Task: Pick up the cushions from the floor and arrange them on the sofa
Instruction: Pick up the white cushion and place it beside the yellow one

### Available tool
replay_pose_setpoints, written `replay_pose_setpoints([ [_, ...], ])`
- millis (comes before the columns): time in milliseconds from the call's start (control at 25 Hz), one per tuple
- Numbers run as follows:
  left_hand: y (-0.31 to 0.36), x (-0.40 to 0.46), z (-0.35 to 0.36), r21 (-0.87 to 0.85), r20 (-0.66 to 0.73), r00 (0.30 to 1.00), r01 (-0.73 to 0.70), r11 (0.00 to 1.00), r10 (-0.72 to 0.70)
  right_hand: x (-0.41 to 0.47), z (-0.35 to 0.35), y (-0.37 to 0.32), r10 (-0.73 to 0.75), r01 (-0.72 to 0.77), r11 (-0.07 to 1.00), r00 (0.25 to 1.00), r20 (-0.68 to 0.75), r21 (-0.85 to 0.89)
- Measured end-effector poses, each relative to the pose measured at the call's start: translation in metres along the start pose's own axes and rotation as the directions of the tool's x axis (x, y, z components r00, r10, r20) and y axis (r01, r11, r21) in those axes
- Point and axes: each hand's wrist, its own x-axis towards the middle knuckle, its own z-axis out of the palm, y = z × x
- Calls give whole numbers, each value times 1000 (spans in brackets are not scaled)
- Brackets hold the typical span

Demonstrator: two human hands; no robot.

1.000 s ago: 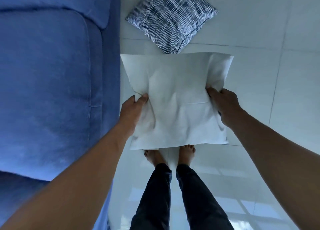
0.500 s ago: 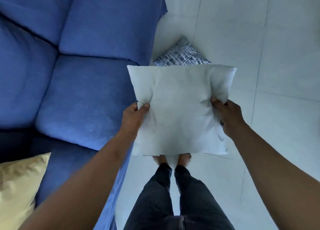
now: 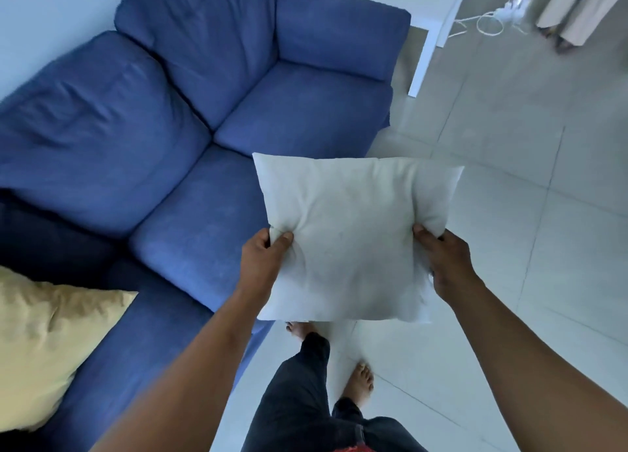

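Near the middle of the frame, a white cushion hangs in the air, held flat between 2 hands: the left hand has its grip clamped on the cushion's left edge, thumb on top, and the right hand is pinched onto the right edge the same way. It sits above the tiled floor, just beside the front edge of the blue sofa, which fills the upper left. 1 yellow cushion already lies on the sofa at the lower left. Judging by this, the task is partway done: the white cushion is lifted but not yet placed. No other cushion shows on the visible floor, though some may lie out of frame.
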Motion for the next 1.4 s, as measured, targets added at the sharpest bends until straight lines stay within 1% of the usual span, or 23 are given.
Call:
replay_pose_setpoints([
  [120,7,19,-34,-72,-83,996,17,997,-23,17,49,-17,-37,40,996,998,44,-83],
  [240,15,44,-71,-140,-137,989,39,989,-58,39,104,-29,-59,72,985,994,88,-155],
  [400,27,81,-125,-167,-230,967,71,983,-109,72,196,-44,-60,101,966,983,173,-239],
  [480,35,98,-152,-184,-274,954,70,980,-120,81,243,-49,-66,120,961,975,214,-251],
  [600,51,118,-186,-181,-303,948,43,983,-97,87,299,-55,-100,166,953,962,255,-254],
  [680,56,128,-210,-171,-354,930,39,985,-98,90,332,-60,-82,174,941,950,301,-291],
  [880,50,141,-247,-212,-440,882,79,974,-167,103,407,-69,-1,189,904,897,441,-383],
  [1000,45,148,-259,-238,-488,845,111,965,-217,114,454,-70,75,186,879,856,511,-440],
  [1080,43,162,-267,-263,-556,785,143,954,-271,129,493,-71,140,193,849,816,560,-493],
  [1160,41,162,-268,-273,-587,749,174,946,-307,129,511,-69,140,225,829,803,579,-512],
  [1240,38,186,-275,-307,-633,683,211,928,-365,146,546,-69,178,246,808,764,620,-535],
  [1280,36,199,-276,-328,-641,655,237,914,-400,155,563,-66,200,258,786,753,627,-562],
  [1400,26,226,-281,-365,-659,609,254,896,-441,171,602,-55,232,282,738,747,623,-613],
])
